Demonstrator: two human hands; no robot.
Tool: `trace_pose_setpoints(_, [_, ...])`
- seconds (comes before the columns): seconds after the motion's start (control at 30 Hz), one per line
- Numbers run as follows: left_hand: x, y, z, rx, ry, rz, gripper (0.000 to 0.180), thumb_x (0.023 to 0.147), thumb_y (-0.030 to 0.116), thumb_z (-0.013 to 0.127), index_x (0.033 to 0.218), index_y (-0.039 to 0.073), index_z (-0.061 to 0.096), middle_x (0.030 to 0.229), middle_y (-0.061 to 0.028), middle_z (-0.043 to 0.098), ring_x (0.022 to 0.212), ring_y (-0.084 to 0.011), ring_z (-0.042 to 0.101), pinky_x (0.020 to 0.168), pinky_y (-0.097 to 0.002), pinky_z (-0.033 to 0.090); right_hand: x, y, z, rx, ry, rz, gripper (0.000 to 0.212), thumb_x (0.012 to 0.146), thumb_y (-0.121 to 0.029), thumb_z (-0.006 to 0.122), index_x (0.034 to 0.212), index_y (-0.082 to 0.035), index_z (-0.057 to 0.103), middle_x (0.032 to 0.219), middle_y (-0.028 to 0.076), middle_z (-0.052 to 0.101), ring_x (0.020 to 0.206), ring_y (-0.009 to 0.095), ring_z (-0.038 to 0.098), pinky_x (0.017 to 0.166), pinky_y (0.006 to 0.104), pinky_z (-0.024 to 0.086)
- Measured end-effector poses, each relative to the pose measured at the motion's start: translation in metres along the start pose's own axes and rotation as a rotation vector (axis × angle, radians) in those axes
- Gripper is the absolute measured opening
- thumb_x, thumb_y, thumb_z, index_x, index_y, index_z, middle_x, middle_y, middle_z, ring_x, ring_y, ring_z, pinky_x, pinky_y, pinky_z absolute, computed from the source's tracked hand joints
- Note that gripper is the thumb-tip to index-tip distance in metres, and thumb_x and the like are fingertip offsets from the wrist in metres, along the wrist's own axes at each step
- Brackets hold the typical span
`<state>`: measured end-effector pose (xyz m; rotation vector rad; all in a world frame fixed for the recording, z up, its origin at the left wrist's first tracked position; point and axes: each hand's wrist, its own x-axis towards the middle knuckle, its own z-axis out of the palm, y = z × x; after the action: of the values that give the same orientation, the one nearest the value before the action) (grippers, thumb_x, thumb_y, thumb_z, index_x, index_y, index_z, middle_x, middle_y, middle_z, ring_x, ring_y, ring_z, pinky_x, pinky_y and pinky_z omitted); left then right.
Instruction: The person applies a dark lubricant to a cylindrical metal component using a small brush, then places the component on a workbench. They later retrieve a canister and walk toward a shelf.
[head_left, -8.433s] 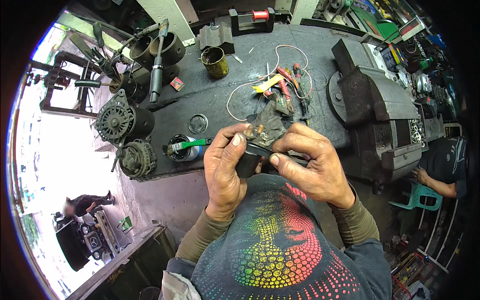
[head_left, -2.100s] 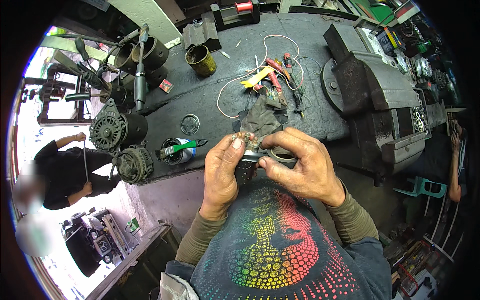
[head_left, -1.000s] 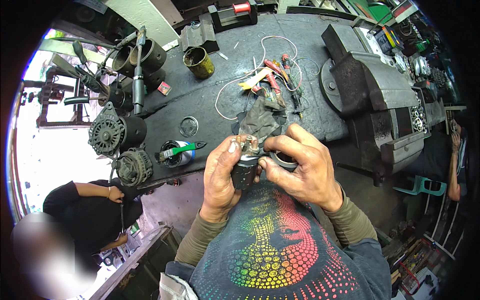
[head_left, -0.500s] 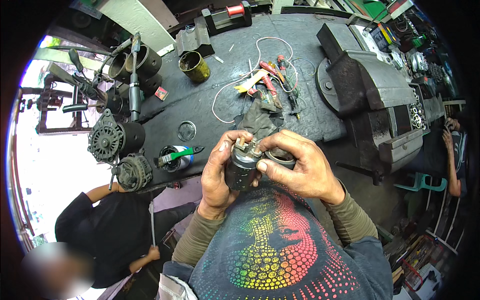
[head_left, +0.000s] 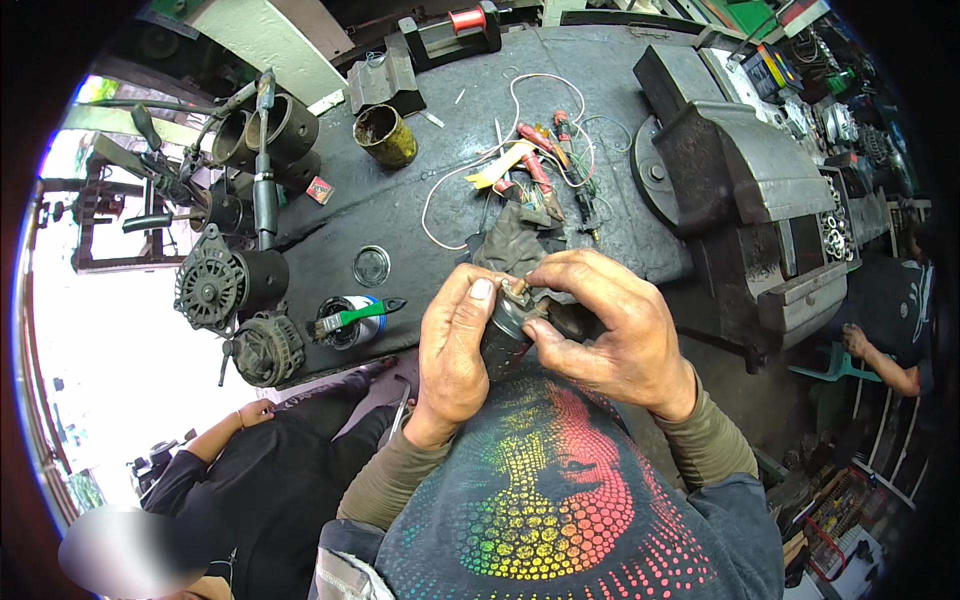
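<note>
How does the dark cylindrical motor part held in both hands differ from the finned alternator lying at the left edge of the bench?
The dark cylindrical motor part is lifted off the bench, gripped by the left hand and right hand; the finned alternator rests on the dark workbench, untouched. The held part shows a smooth, mostly hidden body, while the alternator shows a round ribbed face turned sideways. The alternator looks bulkier. Both are grimy metal.

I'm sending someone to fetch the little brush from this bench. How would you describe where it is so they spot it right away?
Start at the dark workbench and go to its near left edge, beside the two alternators. There the brush lies across the top of a small round tin, just left of the left hand. Its bright green handle is the only green thing on that side of the bench.
</note>
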<state>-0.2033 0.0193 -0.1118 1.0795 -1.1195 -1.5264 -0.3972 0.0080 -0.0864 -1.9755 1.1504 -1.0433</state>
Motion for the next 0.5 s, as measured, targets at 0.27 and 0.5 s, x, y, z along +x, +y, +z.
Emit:
trace_pose_setpoints(0.27, [0.008, 0.006, 0.01, 0.144, 0.058, 0.094, 0.03, 0.112, 0.021, 0.045, 0.109, -0.002, 0.064, 0.1, -0.0059, 0.068, 0.09, -0.01, 0.059, 0.083, -0.0277, 0.048, 0.0, -0.007, -0.008, -0.026, -0.051, 0.064, 0.037, 0.077, -0.008, 0.083, 0.109, 0.003, 0.069, 0.102, 0.016, 0.073, 0.089, 0.032, 0.073, 0.079, 0.0365, 0.06])
trace_pose_setpoints(0.5, [0.009, 0.013, 0.021, 0.45, 0.073, 0.212, 0.024, 0.11, 0.014, 0.05, 0.109, -0.003, 0.066, 0.095, -0.0102, 0.068, 0.085, -0.0144, 0.06, 0.077, -0.0304, 0.049, 0.002, -0.004, -0.012, -0.084, -0.017, 0.026, 0.031, 0.081, -0.013, 0.08, 0.104, -0.002, 0.062, 0.088, 0.014, 0.062, 0.078, 0.035, 0.065, 0.07, 0.044, 0.055])
